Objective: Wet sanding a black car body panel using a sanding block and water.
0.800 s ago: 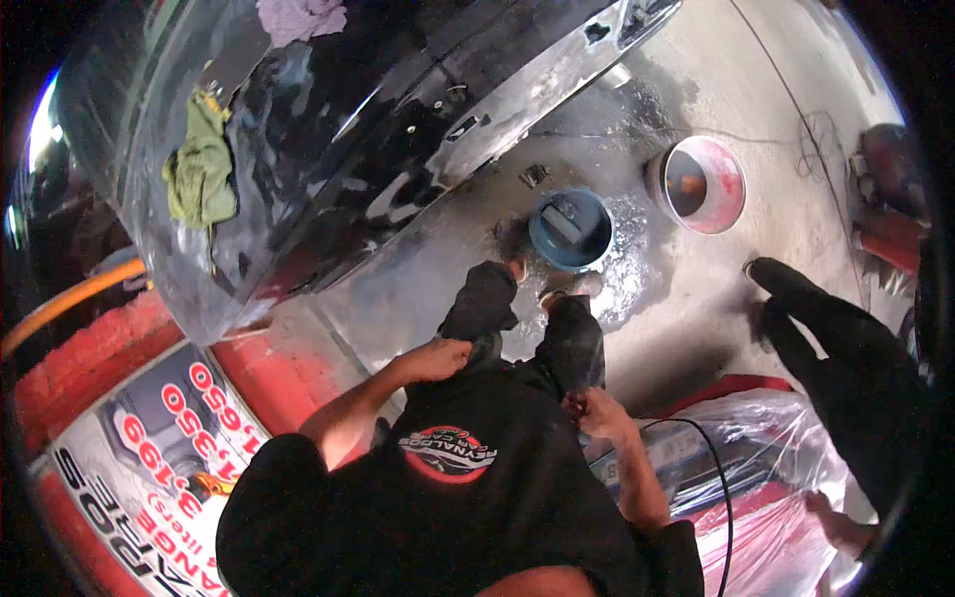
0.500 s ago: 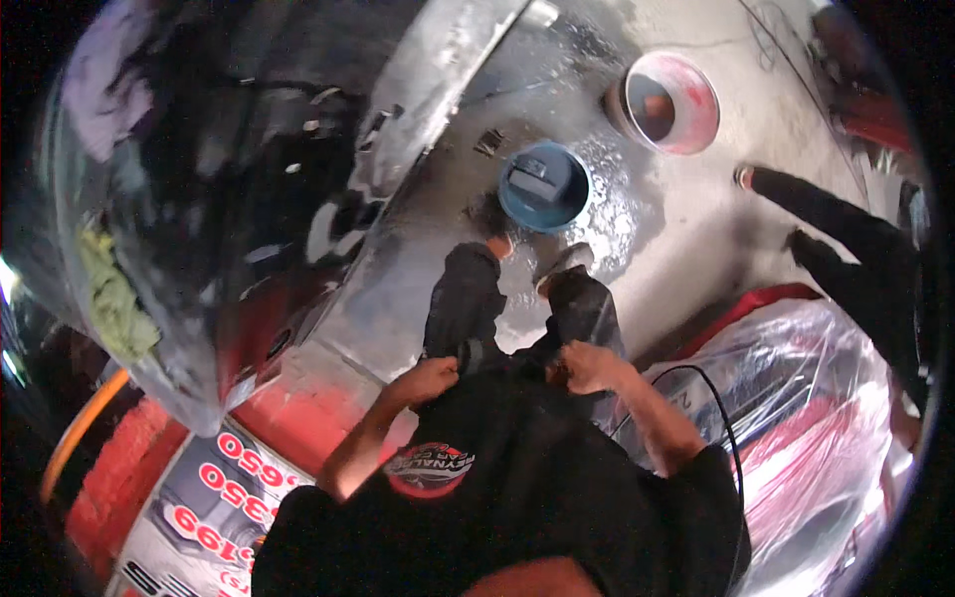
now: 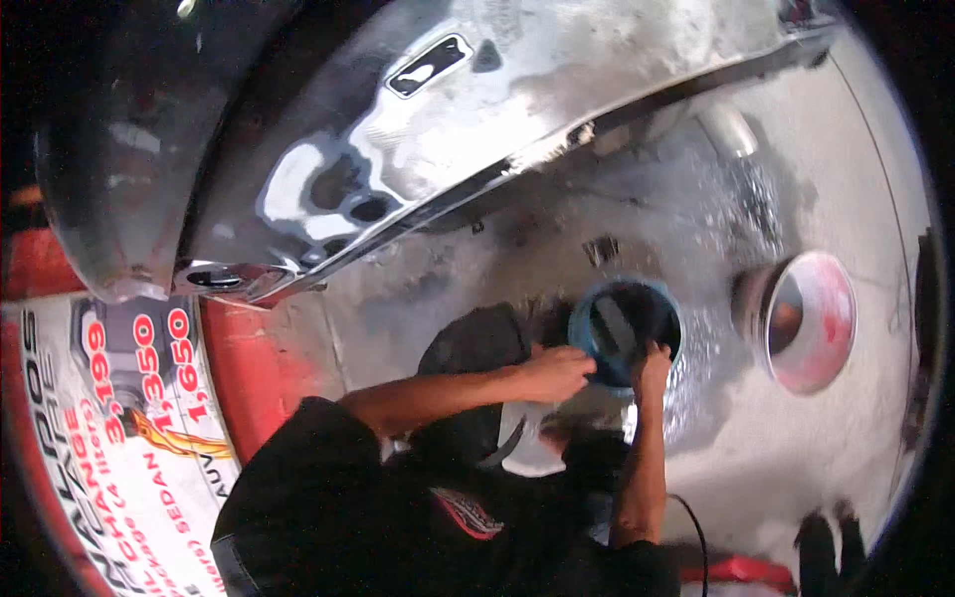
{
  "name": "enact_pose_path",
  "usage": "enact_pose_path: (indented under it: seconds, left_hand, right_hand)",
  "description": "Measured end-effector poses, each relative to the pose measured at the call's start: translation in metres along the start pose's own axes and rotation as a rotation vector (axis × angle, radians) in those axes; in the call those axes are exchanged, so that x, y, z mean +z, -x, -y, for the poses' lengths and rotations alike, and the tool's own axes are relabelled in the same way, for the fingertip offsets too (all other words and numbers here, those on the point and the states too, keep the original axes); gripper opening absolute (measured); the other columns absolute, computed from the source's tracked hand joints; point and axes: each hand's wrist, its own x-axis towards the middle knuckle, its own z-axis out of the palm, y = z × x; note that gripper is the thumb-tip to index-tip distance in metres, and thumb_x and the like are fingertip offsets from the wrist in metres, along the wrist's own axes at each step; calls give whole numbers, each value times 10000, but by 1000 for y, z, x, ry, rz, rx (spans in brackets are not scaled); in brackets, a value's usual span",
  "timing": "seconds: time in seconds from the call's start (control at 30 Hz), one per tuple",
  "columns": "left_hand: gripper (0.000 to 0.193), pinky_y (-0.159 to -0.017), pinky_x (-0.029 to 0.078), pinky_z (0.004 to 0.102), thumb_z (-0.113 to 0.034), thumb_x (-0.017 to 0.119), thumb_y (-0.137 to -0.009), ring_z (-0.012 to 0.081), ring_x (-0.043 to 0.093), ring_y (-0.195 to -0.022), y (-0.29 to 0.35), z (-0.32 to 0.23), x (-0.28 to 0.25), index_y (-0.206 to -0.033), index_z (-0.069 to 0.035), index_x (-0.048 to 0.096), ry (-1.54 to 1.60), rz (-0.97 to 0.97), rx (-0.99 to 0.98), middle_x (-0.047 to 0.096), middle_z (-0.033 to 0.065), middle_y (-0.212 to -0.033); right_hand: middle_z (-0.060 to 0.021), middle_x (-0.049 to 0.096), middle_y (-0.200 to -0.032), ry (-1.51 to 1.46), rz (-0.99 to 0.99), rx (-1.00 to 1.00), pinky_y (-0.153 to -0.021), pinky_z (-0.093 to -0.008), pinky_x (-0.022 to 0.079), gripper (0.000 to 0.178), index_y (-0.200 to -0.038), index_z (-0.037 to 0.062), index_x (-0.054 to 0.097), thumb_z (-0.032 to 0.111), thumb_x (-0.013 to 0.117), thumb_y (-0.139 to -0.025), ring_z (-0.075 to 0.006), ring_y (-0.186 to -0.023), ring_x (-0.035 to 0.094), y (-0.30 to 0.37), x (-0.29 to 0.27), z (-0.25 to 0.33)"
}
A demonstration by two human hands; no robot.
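Edges: lower edge of the black car (image 3: 448, 129) runs obliquely from mid-left to upper right, beyond both hands. Wet, shiny floor (image 3: 716, 388) lies between the blue bucket (image 3: 578, 323) and the red-and-white bucket (image 3: 834, 323), which stand apart; room also between car edge and blue bucket. Red ledge (image 3: 254, 368) bounds the left side. Black cable (image 3: 702, 532) curves near the right forearm.

Writing: sign (image 3: 134, 398) at left, pale, printed with large red figures and dark lettering, turned sideways, beside the ledge. Shirt emblem (image 3: 466, 512) red and white, seen too obliquely to read.

Containers: blue bucket holds a long grey piece (image 3: 614, 323), lying slantwise in a dark interior; liquid level not discernible. Red-and-white bucket leans in view, its mouth showing a reddish-brown item (image 3: 786, 323), kind unclear.

Hands: left hand (image 3: 565, 374) at the bucket's near-left rim, fingers bent; right hand (image 3: 654, 368) at its near-right rim, fingers pointing inward. Cannot tell whether either pinches anything. The grey piece sits beyond both fingertips.
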Motion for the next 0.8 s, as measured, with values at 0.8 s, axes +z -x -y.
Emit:
enact_pose_path:
  seconds: [0.8]
  left_hand:
    - [436,-815,511,442,-224,677,-827,305,661,-1078,-73,37,74,-1221,-50,608,-543,-327,295,671,139,-1106]
  right_hand:
    - [-185,735,-1120,566,149,-701,-758,-483,570,268,-1164,22,654,180,522,-992,-360,-949,722,-120,190,-105]
